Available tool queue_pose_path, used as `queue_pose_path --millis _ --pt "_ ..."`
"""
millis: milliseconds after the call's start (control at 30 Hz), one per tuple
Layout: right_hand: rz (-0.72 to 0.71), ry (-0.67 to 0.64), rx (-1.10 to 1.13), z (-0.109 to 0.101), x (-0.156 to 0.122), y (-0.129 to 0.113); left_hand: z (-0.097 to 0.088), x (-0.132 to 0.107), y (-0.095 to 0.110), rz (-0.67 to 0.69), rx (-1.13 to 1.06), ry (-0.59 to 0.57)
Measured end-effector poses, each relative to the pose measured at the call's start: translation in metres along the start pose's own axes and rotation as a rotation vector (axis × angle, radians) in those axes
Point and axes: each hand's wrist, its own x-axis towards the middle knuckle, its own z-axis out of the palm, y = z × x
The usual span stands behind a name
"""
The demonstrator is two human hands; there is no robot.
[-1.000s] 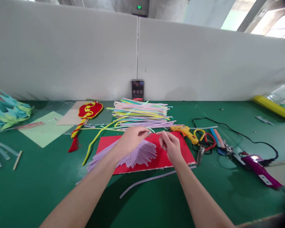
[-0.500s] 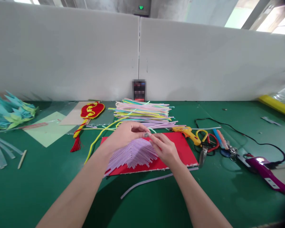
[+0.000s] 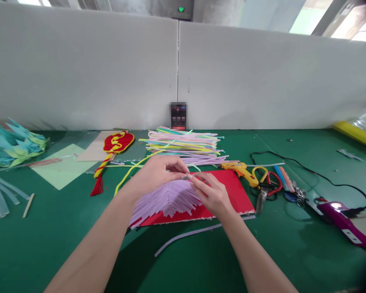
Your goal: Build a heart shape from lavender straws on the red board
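Observation:
Above a red board (image 3: 236, 191), the fingertips of my left hand (image 3: 158, 173) and my right hand (image 3: 212, 191) meet in a pinch. Something small and greyish shows between them, too small to name. Under my hands, lavender pipe cleaners (image 3: 167, 199) lie side by side on the board in a V-shaped pattern, partly hidden by my left hand and wrist. One loose lavender pipe cleaner (image 3: 183, 235) curves across the table in front of the board, passing beneath my right forearm.
Behind the board lies a pile of coloured pipe cleaners (image 3: 183, 146). To the right are a yellow glue gun (image 3: 244, 173), scissors (image 3: 262, 195) and a purple corded tool (image 3: 338, 219). A red fan-shaped ornament (image 3: 118, 142) and green paper (image 3: 64, 165) lie left. A white partition (image 3: 88, 69) stands behind.
Both hands have shifted slightly left and a little lower, their fingertips still together. The pipe cleaners on the board look the same.

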Motion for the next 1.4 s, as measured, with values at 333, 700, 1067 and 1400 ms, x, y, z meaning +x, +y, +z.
queue_pose_path --millis 333,700,1067,1400 --pt "-0.03 0.012 -0.031 0.001 0.001 -0.001 -0.003 0.0 0.001 0.037 0.082 0.006" --pt "-0.012 -0.018 -0.043 0.0 0.001 -0.001 -0.01 -0.002 -0.002 0.011 0.076 0.021" --pt "-0.054 -0.1 -0.084 -0.001 0.003 -0.005 -0.008 -0.003 -0.005 0.014 0.405 -0.141" --pt "-0.156 -0.154 -0.103 -0.003 0.004 -0.01 -0.018 -0.002 -0.006 -0.068 0.196 -0.398"
